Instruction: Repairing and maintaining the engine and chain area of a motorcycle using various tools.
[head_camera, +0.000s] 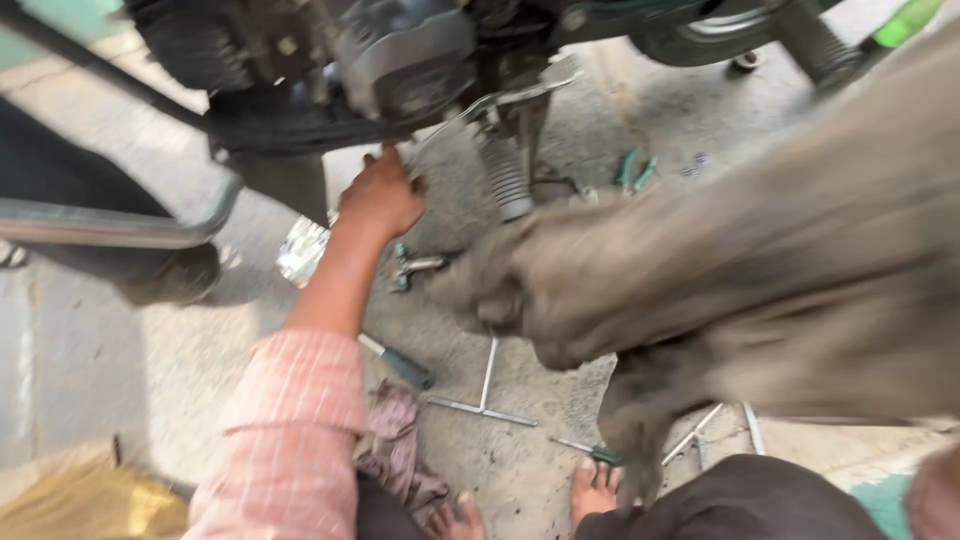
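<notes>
The left hand (380, 195), at the end of a pink striped sleeve (285, 440), reaches up to the underside of a motorcycle engine (400, 60) in the upper middle of the frame. Its fingers are curled against the dark metal there, beside a ribbed footpeg (505, 175); whether they grip anything cannot be told, since the fingertips are hidden against the machine.

The right hand cannot be made out. A large grey-brown cloth (760, 260), blurred, sweeps across the right half of the frame from the upper right down to the centre, and covers whatever holds it, so how far that hand is open cannot be told.

On the concrete floor (520, 460) below lie several tools. A small metal fitting (415, 265) sits just right of the left wrist. A screwdriver (400, 365) with a dark green handle lies beside the sleeve, and a T-shaped wrench (485, 395) lies just right of it. Another green-handled screwdriver (590, 452) rests near a bare foot (592, 490) at the bottom centre. Green pliers (635, 170) lie further off, upper right of centre. A pinkish rag (395, 450) is bunched at the bottom, touching the sleeve. A chrome exhaust pipe (110, 225) runs across the left side.
</notes>
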